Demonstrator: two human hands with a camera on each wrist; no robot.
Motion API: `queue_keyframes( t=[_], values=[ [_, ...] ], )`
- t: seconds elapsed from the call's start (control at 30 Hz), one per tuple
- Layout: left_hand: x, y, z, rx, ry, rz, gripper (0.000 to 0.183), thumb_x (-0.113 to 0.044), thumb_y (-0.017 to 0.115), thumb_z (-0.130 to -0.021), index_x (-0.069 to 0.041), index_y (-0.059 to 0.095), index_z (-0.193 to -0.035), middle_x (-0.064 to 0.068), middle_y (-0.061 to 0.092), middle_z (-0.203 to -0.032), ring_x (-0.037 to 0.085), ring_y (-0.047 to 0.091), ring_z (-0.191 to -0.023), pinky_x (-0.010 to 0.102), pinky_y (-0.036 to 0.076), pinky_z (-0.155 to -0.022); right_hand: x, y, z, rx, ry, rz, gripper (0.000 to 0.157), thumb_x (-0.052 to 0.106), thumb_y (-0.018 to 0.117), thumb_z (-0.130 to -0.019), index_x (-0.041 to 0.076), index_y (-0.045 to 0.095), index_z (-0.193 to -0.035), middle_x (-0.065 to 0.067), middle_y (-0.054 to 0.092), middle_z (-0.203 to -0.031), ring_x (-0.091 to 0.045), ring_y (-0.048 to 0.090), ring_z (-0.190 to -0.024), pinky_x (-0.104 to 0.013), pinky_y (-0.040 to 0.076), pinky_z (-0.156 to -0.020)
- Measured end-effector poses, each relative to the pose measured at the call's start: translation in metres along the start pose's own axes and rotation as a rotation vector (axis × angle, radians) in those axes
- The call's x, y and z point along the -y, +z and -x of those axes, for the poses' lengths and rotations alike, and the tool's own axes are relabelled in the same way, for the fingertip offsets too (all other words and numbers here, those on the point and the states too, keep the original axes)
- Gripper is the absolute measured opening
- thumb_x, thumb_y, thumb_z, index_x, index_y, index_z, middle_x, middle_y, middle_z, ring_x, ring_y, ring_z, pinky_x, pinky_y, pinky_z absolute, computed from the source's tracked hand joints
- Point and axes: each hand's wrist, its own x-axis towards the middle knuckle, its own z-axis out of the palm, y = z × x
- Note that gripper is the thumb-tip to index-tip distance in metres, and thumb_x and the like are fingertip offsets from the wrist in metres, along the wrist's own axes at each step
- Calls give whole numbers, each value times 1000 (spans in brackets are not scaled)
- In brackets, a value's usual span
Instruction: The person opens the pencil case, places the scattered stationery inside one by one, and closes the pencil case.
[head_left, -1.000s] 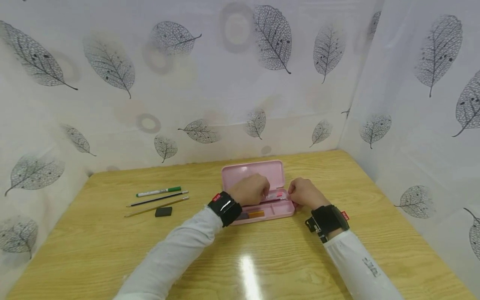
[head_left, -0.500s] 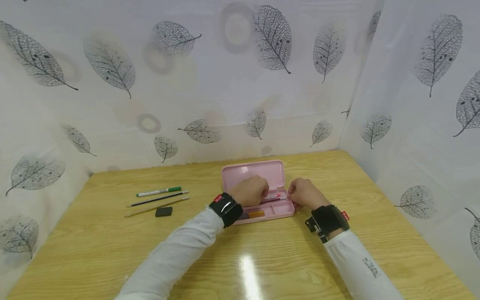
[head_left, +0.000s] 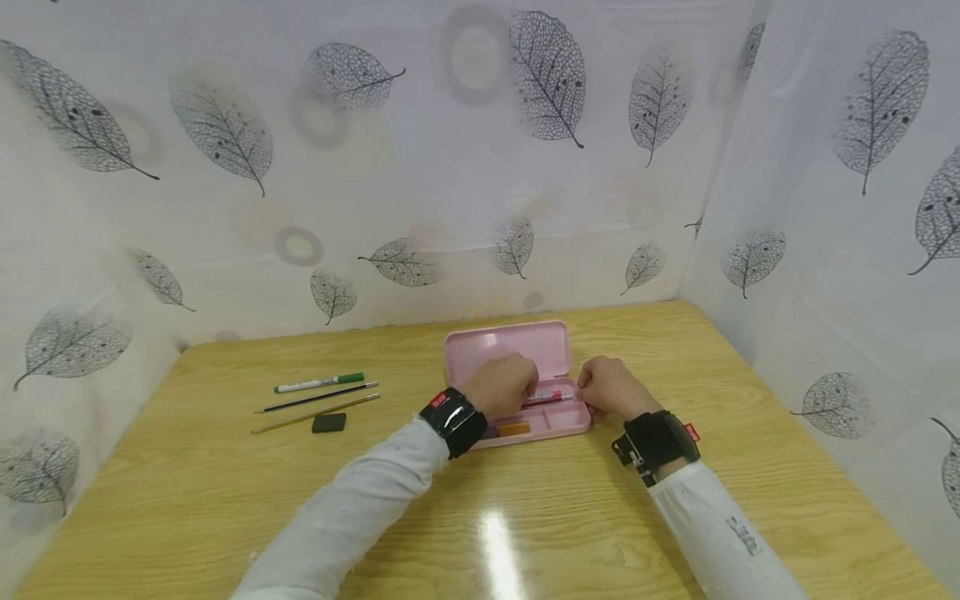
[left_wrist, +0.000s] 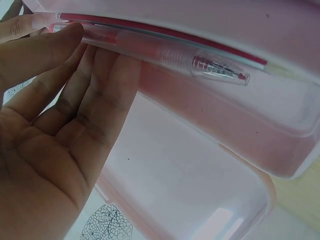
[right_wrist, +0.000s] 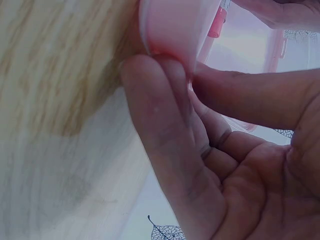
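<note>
An opened pink pencil case (head_left: pixel 567 419) lies on the table with its lid tipped back. My left hand (head_left: pixel 501 385) reaches into it and pinches a clear pen with red parts (left_wrist: pixel 160 52) between thumb and fingers. Close alongside that pen runs a thin red stick, perhaps a pencil (left_wrist: pixel 165 31). At the case's right end, my right hand (head_left: pixel 611 388) grips the wall, its thumb inside and its fingers outside, as the right wrist view shows. An orange block (head_left: pixel 513 429) and a dark block, partly covered by my left wrist, sit in the front compartment.
On the left of the wooden table (head_left: pixel 420 517) lie a green-capped marker (head_left: pixel 318 383), a dark pencil (head_left: pixel 315 397), a yellowish pencil (head_left: pixel 315 414) and a black eraser (head_left: pixel 328 422). Leaf-patterned sheets (head_left: pixel 450 192) stand behind and beside the table.
The pen in my left hand has shifted slightly down and toward the front of the case, closer to the thin red stick. My right hand stays at the case's end.
</note>
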Motion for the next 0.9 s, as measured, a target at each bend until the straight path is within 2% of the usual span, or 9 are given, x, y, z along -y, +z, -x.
queue_keyframes(
  t=[0.33, 0.7, 0.9],
  values=[
    [-3, 1, -1, 19, -21, -18, 10, -5, 69, -85, -9, 75, -91, 0, 73, -87, 12, 62, -76, 29, 56, -76, 1, 0, 0, 13, 15, -6, 5, 0, 64, -87, -3, 62, -83, -12, 63, -65, -18, 62, -51, -30, 57, -47],
    [-4, -2, 3, 18, -18, 24, 7, -1, 69, -82, -7, 73, -83, -2, 66, -74, 12, 58, -66, 25, 53, -63, 3, -1, 1, 17, 23, -4, 6, 1, 65, -88, -4, 62, -84, -12, 63, -66, -19, 62, -52, -30, 57, -48],
    [-7, -8, 6, 6, -15, 70, 9, -4, 68, -87, -4, 74, -92, 3, 71, -84, 13, 60, -74, 29, 57, -73, 2, -1, 1, 20, 26, -6, 5, 0, 64, -88, -4, 63, -84, -12, 63, -66, -18, 63, -52, -30, 57, -48]
  ],
)
